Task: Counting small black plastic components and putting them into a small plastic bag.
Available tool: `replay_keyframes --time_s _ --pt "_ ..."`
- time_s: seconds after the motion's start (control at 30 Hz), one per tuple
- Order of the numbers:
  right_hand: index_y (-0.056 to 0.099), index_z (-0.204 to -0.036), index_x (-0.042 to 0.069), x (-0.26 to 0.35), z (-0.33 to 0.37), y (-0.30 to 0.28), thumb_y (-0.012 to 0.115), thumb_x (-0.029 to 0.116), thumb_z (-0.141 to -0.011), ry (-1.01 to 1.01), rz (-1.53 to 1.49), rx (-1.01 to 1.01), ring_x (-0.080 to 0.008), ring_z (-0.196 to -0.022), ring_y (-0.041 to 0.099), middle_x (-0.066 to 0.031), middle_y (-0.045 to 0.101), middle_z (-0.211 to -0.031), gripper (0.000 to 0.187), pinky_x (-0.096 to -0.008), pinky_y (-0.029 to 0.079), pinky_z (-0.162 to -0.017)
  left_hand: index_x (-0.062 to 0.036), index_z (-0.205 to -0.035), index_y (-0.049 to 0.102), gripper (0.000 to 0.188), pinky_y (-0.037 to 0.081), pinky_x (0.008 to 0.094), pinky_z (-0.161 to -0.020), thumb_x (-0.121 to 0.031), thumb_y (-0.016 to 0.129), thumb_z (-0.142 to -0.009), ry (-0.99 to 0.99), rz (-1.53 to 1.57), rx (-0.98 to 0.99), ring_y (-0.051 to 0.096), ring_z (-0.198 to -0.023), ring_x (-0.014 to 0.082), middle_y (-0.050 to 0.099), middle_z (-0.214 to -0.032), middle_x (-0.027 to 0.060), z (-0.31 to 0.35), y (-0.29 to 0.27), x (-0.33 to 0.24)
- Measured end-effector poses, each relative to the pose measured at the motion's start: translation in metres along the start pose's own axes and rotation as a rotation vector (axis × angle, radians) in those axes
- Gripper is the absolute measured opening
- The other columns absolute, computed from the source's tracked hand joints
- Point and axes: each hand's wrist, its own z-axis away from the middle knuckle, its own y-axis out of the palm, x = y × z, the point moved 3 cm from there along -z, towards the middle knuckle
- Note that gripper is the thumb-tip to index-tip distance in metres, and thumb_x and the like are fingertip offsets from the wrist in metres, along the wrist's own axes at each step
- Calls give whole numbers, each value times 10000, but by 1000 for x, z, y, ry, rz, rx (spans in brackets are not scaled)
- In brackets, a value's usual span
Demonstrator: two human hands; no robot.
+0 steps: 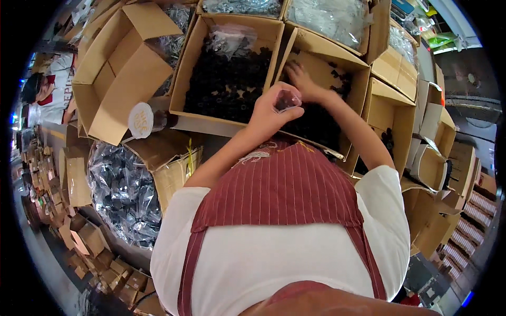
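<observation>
My left hand (268,111) is closed around a small clear plastic bag (288,100), its mouth facing up; what lies inside is hard to make out. Just beyond it, my right hand (301,83) reaches down into a cardboard box (316,45), near that box's left wall. Its fingers look stretched out and slightly apart, with nothing visible in them. Small black parts (315,124) lie in the same box, partly hidden by my arms. To the left stands another cardboard box (182,84) full of small black ring-like parts (226,79), with a clear bag (232,39) on top.
A lidded drink cup (141,121) lies tilted at the left, below an open carton (103,73). Farther down is a container of clear-bagged black parts (126,195). More cartons (392,105) line the right, and bagged goods (327,21) fill the far boxes. Another person (58,87) is at far left.
</observation>
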Motion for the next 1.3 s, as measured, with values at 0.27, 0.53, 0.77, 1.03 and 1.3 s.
replay_keyframes --time_s 0.27,0.53,0.77,1.03,1.3 --pt "514 -1359 160 52 68 -26 742 294 -796 113 -156 347 -474 -1200 466 -324 343 -1370 621 -492 434 -993 -55 -1057 580 265 496 262 -789 -43 729 -838 -26 133 34 609 -884 102 627 -940 28 3 3 5" --pt "616 -1175 82 68 69 -92 727 319 -822 285 -221 -34 -348 -872 672 -143 706 -874 438 -436 513 -800 -56 -1032 592 232 481 250 -763 -30 720 -839 -49 76 -109 583 -847 89 612 -896 11 9 -9 8" --pt "580 -1174 68 75 92 -123 570 403 -967 840 -1121 141 -54 -585 438 -15 546 -784 394 -207 318 -447 -51 -1003 594 215 462 225 -778 -22 703 -821 -38 119 -104 565 -842 71 591 -881 -12 -3 1 0" --pt "425 -1320 -129 67 114 -106 525 271 -1006 762 -2372 -577 -371 -1228 468 -255 505 -1261 518 -443 402 -1112 -48 -1016 611 186 468 233 -797 -41 699 -852 -4 136 -94 598 -887 92 643 -937 6 -30 14 12" --pt "401 -1338 -148 103 116 -149 465 265 -1003 378 -2430 -468 -397 -1365 375 -298 420 -1409 535 -475 299 -1178 -30 -1020 595 174 471 234 -795 6 666 -865 -54 21 -46 585 -868 85 618 -930 12 -37 16 28"
